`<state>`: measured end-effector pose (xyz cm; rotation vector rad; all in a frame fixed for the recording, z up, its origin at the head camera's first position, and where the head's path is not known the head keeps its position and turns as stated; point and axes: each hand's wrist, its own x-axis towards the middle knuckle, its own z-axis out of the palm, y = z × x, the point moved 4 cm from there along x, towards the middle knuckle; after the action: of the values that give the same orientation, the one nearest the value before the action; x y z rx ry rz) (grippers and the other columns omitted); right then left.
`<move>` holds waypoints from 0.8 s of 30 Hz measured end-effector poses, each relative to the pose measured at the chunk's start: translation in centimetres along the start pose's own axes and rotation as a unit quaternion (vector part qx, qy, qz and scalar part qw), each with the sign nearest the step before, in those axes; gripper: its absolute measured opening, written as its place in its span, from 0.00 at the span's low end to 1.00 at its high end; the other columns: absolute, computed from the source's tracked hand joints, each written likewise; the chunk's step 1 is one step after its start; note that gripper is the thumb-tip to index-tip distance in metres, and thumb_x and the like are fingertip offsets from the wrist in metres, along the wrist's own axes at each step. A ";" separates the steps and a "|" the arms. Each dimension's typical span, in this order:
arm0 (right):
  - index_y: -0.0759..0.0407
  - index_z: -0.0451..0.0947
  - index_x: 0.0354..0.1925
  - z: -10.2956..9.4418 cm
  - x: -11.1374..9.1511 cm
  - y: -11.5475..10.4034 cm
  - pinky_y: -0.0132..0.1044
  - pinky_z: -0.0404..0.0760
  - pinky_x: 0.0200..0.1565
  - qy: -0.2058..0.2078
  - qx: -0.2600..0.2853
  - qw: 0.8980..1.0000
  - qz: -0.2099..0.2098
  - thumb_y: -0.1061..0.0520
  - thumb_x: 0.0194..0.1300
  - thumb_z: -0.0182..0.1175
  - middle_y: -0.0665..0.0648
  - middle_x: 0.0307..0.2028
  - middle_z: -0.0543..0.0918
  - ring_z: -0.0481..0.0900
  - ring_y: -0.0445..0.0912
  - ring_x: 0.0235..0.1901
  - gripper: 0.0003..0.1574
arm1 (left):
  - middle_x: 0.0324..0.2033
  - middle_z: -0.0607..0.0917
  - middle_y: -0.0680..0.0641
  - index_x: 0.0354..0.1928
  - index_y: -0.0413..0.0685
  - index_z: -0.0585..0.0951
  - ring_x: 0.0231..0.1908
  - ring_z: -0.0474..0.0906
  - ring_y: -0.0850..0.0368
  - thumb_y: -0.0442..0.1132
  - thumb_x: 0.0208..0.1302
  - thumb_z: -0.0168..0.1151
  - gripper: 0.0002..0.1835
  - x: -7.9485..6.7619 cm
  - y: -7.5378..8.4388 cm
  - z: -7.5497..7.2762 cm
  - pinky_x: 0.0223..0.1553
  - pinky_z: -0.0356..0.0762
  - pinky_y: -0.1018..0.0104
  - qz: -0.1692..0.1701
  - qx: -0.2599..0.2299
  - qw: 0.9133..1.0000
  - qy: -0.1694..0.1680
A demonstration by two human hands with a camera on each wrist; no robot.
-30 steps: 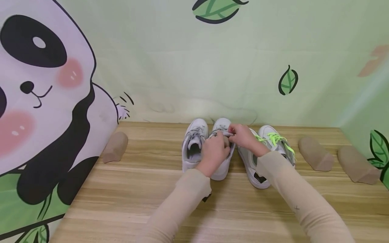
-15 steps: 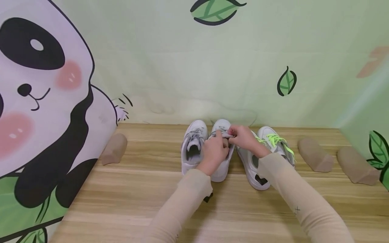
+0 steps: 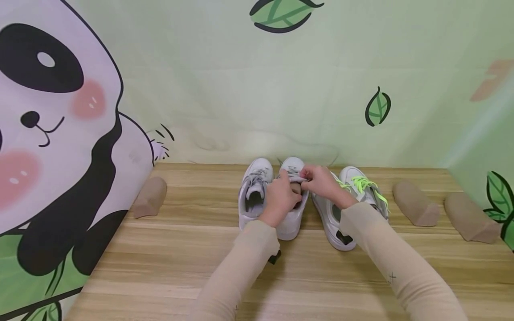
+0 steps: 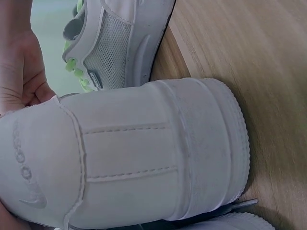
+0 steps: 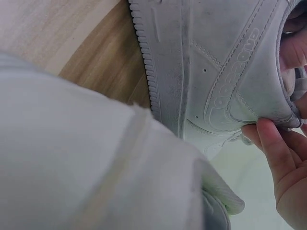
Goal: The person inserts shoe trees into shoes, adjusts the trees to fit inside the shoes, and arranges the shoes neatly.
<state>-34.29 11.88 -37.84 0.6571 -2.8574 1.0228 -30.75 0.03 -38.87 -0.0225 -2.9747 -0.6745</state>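
A white sneaker (image 3: 290, 226) with grey laces stands toe to the wall, second from the left. My left hand (image 3: 280, 197) reaches over its opening and holds a brown shoe insert (image 3: 296, 187) at the front of it, forefinger stretched along the lacing. At the same shoe's tongue, my right hand (image 3: 323, 183) pinches the edge of the upper between thumb and fingers. The right wrist view has these right fingertips (image 5: 269, 139) on the collar, with left-hand fingers inside the opening. In the left wrist view the shoe's heel (image 4: 129, 153) covers most of the left hand.
The matching sneaker (image 3: 245, 209), hollow inside, stands close on the left. Two sneakers with neon-green laces (image 3: 362, 183) are on the right, partly under my right forearm. Brown inserts lie at the far left (image 3: 150, 197) and right (image 3: 415, 203). A printed wall (image 3: 225, 89) rises behind.
My left hand has shifted slightly back and left, and more of the dark shoe opening shows behind the insert. The right hand keeps its pinch on the upper.
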 end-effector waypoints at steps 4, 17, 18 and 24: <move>0.61 0.73 0.27 0.0 -0.2 0.0 0.31 0.66 0.24 0.003 0.001 1.000 0.003 0.65 0.44 0.57 0.54 0.21 0.78 0.67 0.42 0.19 0.06 | 0.39 0.81 0.38 0.59 0.42 0.59 0.40 0.77 0.43 0.51 0.43 0.67 0.43 0.0 0.0 0.0 0.40 0.74 0.56 -0.004 -0.001 1.000 -0.011; 0.63 0.75 0.33 0.0 -0.6 0.4 0.36 0.73 0.35 -0.001 0.039 0.999 0.017 0.63 0.49 0.55 0.62 0.35 0.81 0.76 0.49 0.35 0.09 | 0.33 0.82 0.39 0.48 0.42 0.69 0.36 0.79 0.44 0.45 0.49 0.63 0.25 -0.4 -0.5 -0.5 0.32 0.74 0.56 0.029 -0.056 0.998 0.012; 0.63 0.76 0.33 0.0 -0.6 0.4 0.38 0.73 0.36 0.000 0.036 0.999 0.016 0.63 0.50 0.55 0.62 0.36 0.81 0.77 0.50 0.37 0.09 | 0.32 0.81 0.40 0.45 0.43 0.69 0.34 0.79 0.44 0.45 0.49 0.63 0.23 -0.4 -0.5 -0.5 0.30 0.74 0.57 0.031 -0.060 0.998 0.012; 0.64 0.75 0.35 0.2 -0.6 0.5 0.44 0.75 0.42 -0.004 0.031 0.999 0.014 0.62 0.51 0.55 0.63 0.39 0.81 0.78 0.53 0.42 0.10 | 0.31 0.82 0.42 0.41 0.45 0.69 0.33 0.79 0.45 0.47 0.51 0.62 0.19 -0.8 -0.5 -0.7 0.30 0.73 0.57 0.046 -0.027 0.998 0.018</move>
<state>-33.90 12.34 -38.37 0.6272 -2.8597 1.1196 -29.88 -0.70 -38.47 -0.1476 -2.8995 -0.7341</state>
